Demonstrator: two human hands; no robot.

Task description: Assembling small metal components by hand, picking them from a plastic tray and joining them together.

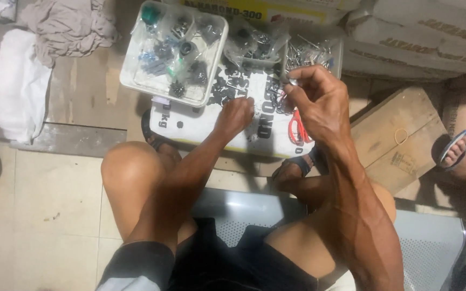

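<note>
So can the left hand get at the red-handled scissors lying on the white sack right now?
Probably yes. The left hand rests on the white sack, and the red-handled scissors lie near it, though the raised right hand partly overhangs them.

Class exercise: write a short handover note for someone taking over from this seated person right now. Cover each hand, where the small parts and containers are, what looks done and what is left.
Left hand: lowered onto the white printed sack, fingers closed among the small dark parts scattered there.
Right hand: raised, pinching a small metal piece at its fingertips.
Containers: white divided tray of bagged hardware at the sack's far left; a tub of nails beyond the right hand.
Red-handled scissors lie on the sack under the right wrist.
Done: some parts sit bagged in the tray.
Left: loose parts remain on the sack.
</note>
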